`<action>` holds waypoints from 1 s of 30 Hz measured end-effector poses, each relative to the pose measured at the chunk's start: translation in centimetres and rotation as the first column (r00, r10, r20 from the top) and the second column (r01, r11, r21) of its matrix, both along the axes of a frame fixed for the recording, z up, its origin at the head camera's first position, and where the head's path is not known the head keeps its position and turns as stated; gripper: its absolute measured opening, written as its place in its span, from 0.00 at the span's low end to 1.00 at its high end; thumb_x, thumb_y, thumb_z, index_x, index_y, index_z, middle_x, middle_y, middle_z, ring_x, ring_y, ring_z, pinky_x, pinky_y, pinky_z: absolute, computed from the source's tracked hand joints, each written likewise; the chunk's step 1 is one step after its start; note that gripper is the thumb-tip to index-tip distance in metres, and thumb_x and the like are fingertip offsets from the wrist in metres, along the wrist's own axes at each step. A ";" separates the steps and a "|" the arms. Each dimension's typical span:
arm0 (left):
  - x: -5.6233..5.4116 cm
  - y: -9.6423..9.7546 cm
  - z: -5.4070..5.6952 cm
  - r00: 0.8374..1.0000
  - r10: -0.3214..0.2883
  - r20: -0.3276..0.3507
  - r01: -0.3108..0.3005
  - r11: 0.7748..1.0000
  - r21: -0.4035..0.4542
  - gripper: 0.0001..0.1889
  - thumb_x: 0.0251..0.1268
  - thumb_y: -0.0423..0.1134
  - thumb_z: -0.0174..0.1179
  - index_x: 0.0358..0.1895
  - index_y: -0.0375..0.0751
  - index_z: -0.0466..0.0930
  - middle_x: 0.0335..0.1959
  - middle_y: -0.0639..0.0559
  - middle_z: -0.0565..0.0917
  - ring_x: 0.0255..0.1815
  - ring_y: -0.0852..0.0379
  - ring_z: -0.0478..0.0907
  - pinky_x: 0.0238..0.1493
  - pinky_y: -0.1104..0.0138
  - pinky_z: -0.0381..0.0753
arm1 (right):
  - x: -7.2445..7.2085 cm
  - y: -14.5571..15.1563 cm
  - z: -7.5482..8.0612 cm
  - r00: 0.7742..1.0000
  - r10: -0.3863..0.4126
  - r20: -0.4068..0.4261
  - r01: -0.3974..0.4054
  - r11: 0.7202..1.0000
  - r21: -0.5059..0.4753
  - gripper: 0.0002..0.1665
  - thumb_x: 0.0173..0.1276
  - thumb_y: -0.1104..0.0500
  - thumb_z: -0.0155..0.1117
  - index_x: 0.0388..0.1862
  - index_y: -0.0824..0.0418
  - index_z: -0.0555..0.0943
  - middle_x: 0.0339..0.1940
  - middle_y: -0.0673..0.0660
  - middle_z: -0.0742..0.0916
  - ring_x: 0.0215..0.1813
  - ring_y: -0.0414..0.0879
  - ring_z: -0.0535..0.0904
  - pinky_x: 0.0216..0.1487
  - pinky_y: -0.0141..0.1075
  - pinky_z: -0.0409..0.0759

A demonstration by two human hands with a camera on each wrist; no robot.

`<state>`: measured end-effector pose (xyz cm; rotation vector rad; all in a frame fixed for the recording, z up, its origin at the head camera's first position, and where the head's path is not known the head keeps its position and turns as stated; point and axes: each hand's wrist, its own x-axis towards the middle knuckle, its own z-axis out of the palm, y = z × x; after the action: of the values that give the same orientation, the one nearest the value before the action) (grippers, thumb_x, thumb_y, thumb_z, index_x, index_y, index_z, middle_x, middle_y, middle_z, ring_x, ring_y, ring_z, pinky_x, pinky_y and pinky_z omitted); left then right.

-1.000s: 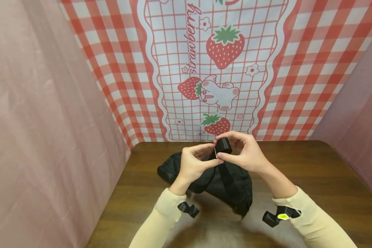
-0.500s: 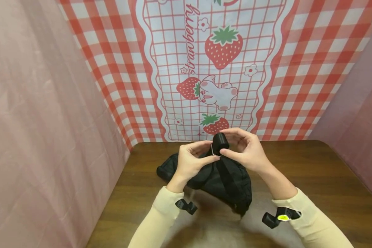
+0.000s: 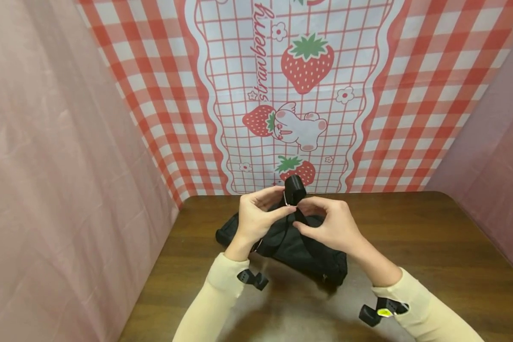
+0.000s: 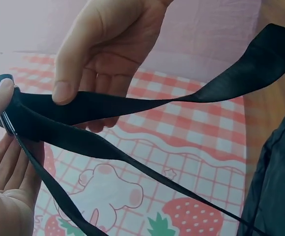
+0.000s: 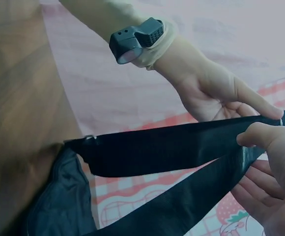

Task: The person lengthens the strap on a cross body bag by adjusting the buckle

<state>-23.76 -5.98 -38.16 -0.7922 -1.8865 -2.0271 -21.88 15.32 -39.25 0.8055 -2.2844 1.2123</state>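
Note:
A black fabric bag (image 3: 292,254) lies on the wooden table below both hands. Its black webbing strap (image 3: 295,188) rises from it and bends into a loop at the top. My left hand (image 3: 256,216) pinches a thin metal strap slider (image 4: 6,123) between thumb and fingers, with the webbing threaded through it. Just to the right, my right hand (image 3: 331,224) pinches the strap below the slider, thumb on the near face and fingers behind. Lengths of strap run taut from the hands toward the bag in the right wrist view.
The brown table (image 3: 419,247) ends at a strawberry-print cloth (image 3: 305,118) hanging behind. A pink curtain (image 3: 64,190) closes the left side, another the right. Each wrist carries a small black camera (image 3: 253,279).
The strap's looped top has moved up and left with my left hand. My right hand has come off that loop and moved down to the strap below it.

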 end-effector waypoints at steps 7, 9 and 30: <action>0.1 -0.2 0.2 1.000 0.005 0.000 -0.005 1.000 0.019 0.21 0.59 0.23 0.75 0.57 0.26 0.87 0.54 0.26 0.88 0.52 0.65 0.90 0.62 0.62 0.90 | 0.1 0.7 -0.8 0.999 0.019 0.043 -0.021 0.999 0.044 0.27 0.55 0.64 0.86 0.56 0.61 0.89 0.49 0.54 0.94 0.45 0.44 0.92 0.50 0.42 0.94; 0.2 -0.2 0.2 1.000 -0.002 0.009 0.002 1.000 0.021 0.21 0.59 0.22 0.75 0.57 0.26 0.87 0.54 0.25 0.88 0.52 0.65 0.90 0.62 0.62 0.90 | 0.1 0.7 -0.9 0.999 0.032 0.039 -0.034 0.999 0.041 0.28 0.56 0.63 0.86 0.57 0.61 0.88 0.50 0.54 0.93 0.46 0.44 0.92 0.50 0.42 0.94; 0.3 -0.2 0.2 1.000 -0.029 -0.012 0.029 0.998 0.051 0.21 0.60 0.24 0.76 0.57 0.25 0.87 0.54 0.24 0.88 0.53 0.63 0.90 0.61 0.62 0.90 | 0.3 0.2 -1.2 1.000 0.010 0.000 -0.010 1.000 -0.022 0.24 0.57 0.64 0.85 0.54 0.61 0.89 0.46 0.56 0.94 0.42 0.46 0.93 0.46 0.35 0.94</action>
<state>-23.51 -6.17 -37.96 -0.8208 -1.8190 -2.0749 -21.54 15.47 -40.44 0.8096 -2.2656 1.2401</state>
